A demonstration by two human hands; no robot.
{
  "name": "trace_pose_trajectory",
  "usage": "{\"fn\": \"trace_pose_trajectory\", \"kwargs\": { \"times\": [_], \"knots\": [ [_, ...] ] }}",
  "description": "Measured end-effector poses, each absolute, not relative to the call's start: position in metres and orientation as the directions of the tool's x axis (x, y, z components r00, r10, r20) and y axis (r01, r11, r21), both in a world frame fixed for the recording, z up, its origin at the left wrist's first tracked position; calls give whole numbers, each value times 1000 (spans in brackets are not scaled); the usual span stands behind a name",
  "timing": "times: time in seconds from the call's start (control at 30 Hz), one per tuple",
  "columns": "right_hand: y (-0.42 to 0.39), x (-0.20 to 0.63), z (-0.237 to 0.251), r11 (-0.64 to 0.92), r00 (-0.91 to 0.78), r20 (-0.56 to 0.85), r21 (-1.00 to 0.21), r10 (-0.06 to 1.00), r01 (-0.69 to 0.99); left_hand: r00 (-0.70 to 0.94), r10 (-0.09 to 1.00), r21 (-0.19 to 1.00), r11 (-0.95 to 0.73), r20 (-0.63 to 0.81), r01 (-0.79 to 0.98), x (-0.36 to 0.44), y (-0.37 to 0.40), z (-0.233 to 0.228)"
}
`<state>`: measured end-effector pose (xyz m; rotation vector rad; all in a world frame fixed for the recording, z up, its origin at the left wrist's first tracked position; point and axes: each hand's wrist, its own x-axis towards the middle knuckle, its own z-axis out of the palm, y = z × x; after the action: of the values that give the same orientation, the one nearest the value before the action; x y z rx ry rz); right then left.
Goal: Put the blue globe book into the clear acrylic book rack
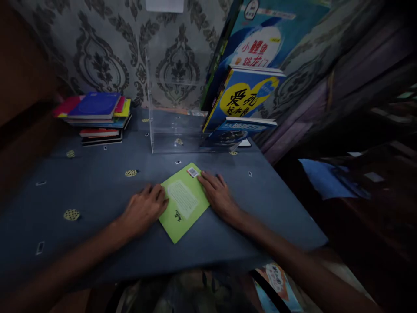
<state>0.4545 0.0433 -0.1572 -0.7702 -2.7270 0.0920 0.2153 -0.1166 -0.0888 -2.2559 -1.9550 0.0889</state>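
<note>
A light green book point(185, 202) lies at a slant on the dark blue tablecloth, its back cover facing up, with a barcode near the top corner and a pale block of print. My left hand point(145, 204) is closed at the book's left edge, its bent fingertips on the cover. Along the right edge rests my right hand point(221, 195), fingers stretched out, tips beside the barcode. The thumb of my right hand is hidden.
A clear acrylic stand point(177, 141) is behind the book, with several picture books point(243, 98) leaning at its right side. A stack of books point(100, 115) stands at the back left. Patterned wallpaper point(179, 61) borders the table point(97, 182). Another book point(278, 282) shows below the front edge.
</note>
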Motion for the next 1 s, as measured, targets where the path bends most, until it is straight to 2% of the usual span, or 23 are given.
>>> {"fn": "trace_pose_trajectory", "kwargs": {
  "times": [0.13, 0.23, 0.37, 0.5, 0.6, 0.8, 1.0],
  "knots": [
    [90, 437, -145, 896, -871, 211, -144, 443, 421, 173, 982, -109, -165, 70, 980, 236, -120, -82],
    [118, 419, -136, 927, -900, 232, -163, 368, 337, 232, 969, -67, -227, 85, 972, 245, -102, -82],
    [131, 404, -130, 942, -906, 280, -198, 318, 269, 232, 950, -62, -224, 210, 973, 240, -56, -95],
    [108, 416, -129, 924, -902, 239, -222, 360, 310, 194, 929, 102, -236, 316, 966, 228, -26, -112],
    [68, 440, -126, 933, -926, 204, -245, 317, 265, 164, 928, 187, -236, 335, 954, 225, -24, -119],
    [-8, 485, -122, 940, -973, 162, -326, 163, 103, 145, 929, 234, -233, 341, 944, 225, -27, -120],
    [-15, 492, -127, 939, -985, 107, -330, 134, 92, 151, 926, 218, -236, 347, 947, 222, -29, -125]
  ]
}}
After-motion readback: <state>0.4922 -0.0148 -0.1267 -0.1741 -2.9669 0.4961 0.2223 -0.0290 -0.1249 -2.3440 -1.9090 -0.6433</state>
